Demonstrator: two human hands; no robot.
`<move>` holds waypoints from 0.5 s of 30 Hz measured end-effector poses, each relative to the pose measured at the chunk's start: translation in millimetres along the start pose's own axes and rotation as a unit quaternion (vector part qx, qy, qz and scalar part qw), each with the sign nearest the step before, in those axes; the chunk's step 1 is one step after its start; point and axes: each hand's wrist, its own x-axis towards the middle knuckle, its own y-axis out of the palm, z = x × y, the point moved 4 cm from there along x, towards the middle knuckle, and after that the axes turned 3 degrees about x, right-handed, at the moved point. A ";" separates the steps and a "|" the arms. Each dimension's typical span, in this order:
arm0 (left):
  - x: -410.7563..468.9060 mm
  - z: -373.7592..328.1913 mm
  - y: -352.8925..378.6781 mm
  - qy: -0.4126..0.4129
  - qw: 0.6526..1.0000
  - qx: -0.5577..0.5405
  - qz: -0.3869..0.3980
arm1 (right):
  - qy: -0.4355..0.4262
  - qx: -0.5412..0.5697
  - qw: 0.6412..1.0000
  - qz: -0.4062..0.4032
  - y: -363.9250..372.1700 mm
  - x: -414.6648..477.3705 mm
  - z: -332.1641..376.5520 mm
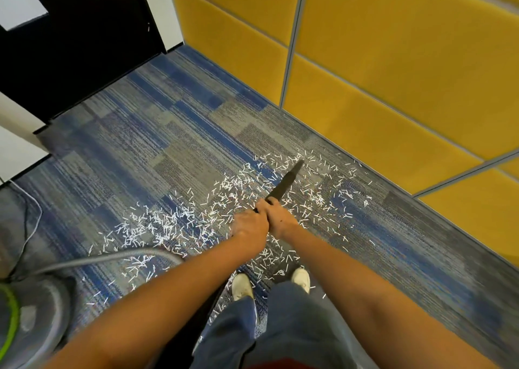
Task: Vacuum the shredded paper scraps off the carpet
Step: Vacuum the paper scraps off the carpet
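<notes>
Forearms stretch out from just under the camera, and both hands are clenched round the thick end of the black nozzle (285,183): the left hand (250,225) behind, the right hand (280,217) just ahead and touching it. The nozzle slants down to the carpet (140,143), with its tip among the paper scraps (168,222) near the carpet's edge under the yellow wall (393,73).

The scraps spread from mid-carpet, round the shoes (241,285), to that edge. They look featherlight and loose, so they should lift easily but may scatter. The nozzle seems stiff and light, and the two-handed hold at its thick end suits steering it. The grey hose (112,259) will probably drag.

The hands hide where the hose joins the nozzle. I cannot tell whether the tip touches the carpet. The vacuum body (36,307) is cut off at the lower left.
</notes>
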 end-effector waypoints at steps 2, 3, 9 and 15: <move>-0.4 -2.1 -4.7 -0.018 1.000 -0.011 0.019 | -0.008 -0.001 1.000 -0.007 -3.8 1.0 -0.8; -0.6 -4.9 -7.8 -0.017 0.999 -0.009 0.029 | -0.006 -0.006 1.000 -0.006 -6.9 0.6 -2.4; 14.5 -29.5 -26.0 0.010 0.998 -0.028 0.048 | -0.027 -0.044 0.999 0.017 -29.8 1.6 -27.0; 23.8 -38.4 -50.2 0.056 0.989 -0.100 0.098 | -0.061 0.048 0.997 -0.016 -43.1 -2.2 -62.4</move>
